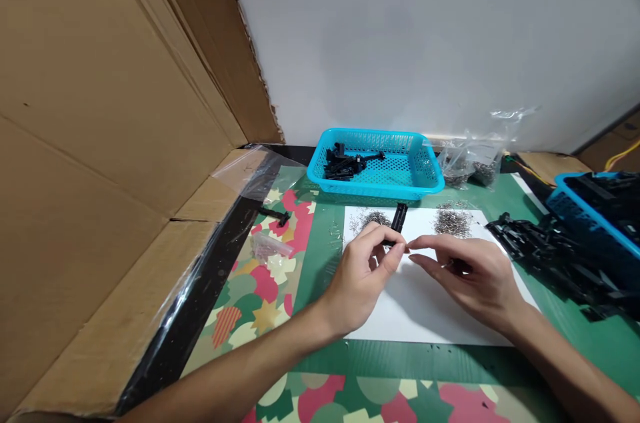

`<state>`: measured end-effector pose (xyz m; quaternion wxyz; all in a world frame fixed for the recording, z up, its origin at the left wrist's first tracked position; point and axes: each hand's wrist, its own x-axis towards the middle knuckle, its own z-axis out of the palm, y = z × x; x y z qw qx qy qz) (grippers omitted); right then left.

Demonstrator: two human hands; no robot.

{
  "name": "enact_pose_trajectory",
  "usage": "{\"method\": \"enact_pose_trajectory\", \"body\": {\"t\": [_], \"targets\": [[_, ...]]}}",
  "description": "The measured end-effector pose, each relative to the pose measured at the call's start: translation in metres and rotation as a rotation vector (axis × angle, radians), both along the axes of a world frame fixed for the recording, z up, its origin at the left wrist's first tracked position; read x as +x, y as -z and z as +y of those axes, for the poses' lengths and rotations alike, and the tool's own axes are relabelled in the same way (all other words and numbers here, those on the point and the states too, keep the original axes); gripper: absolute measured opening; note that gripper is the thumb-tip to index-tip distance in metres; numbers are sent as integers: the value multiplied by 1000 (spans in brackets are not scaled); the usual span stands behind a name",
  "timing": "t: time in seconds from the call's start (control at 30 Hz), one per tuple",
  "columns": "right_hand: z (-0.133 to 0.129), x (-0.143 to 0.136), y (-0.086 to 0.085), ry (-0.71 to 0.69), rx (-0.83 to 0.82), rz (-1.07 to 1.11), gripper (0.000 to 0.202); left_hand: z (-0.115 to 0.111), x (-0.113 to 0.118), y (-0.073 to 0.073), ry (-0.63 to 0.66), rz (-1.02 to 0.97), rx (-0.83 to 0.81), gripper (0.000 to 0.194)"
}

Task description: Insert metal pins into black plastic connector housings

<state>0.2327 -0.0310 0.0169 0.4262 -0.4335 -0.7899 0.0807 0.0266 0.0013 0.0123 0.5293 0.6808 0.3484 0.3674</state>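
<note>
My left hand point(361, 273) grips a narrow black plastic part point(399, 217) between thumb and fingers, its far end standing up past the fingertips. Close against those fingertips, the thumb and forefinger of my right hand point(465, 276) come together in a pinch; whatever they hold is too small to make out. Both hands are over a white sheet point(425, 306). On the sheet lie two heaps of tiny metal pieces: the left heap point(376, 217) behind my left hand, and the right heap point(453, 221) behind my right hand.
A blue basket point(375, 191) with several black parts stands at the back. Clear bags point(484, 166) of metal pieces sit beside it. Black parts point(555, 259) are piled at right near another blue basket point(575, 203). A cardboard wall point(110, 109) rises at left.
</note>
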Motion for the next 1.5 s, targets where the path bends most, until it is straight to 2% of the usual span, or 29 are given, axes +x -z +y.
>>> {"method": "enact_pose_trajectory", "body": {"t": [0.1, 0.27, 0.37, 0.43, 0.53, 0.6, 0.73, 0.87, 1.07, 1.33, 1.5], "targets": [[2, 2, 2, -18, 90, -10, 20, 1, 0, -1, 13, -15, -58, 28], [3, 5, 2, -75, 182, -76, 25, 0, 0, -6, 113, -13, -156, 30], [-2, 3, -1, -35, 164, -148, 21, -1, -1, -8, 125, 0, -150, 27], [-5, 3, -3, 53, 112, -135, 17, -2, -1, -8, 112, 36, -127, 24], [-5, 8, -5, 264, -51, 16, 15, -2, -3, -6, 92, 108, -56, 23], [-1, 15, -5, 347, -234, 146, 20, -3, -3, -3, 78, 150, -6, 23], [10, 27, -2, 342, -642, 338, 38, -3, -1, 2, 93, 229, -1, 42], [16, 29, 0, 332, -833, 347, 42, -3, 3, 3, 133, 259, 42, 37], [16, 25, -1, 352, -806, 278, 40, -3, 5, 3, 138, 276, 102, 33], [15, 26, 10, 336, -715, 114, 36, -4, 4, 3, 147, 299, 149, 34], [15, 27, 12, 344, -718, 83, 39, -4, 4, 1, 143, 305, 155, 34]]}}
